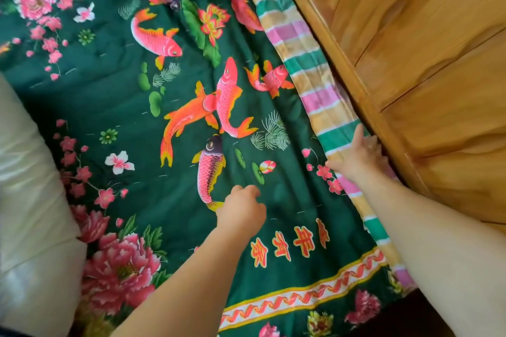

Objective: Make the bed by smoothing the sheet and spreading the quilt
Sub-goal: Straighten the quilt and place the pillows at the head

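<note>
**Quilt at the wooden side**

Green fish-print quilt (115, 96) spread flat. My left hand (241, 209), fingers curled, pinches its cloth. My right hand (361, 156), fingers spread, presses the striped sheet (309, 74) edge beside the wooden board (410, 63).

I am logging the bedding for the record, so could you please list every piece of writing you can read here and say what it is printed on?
"年年有余": four orange characters printed on the green quilt, seen rotated; the far one is partly creased.
No other words, numbers or labels show.
</note>
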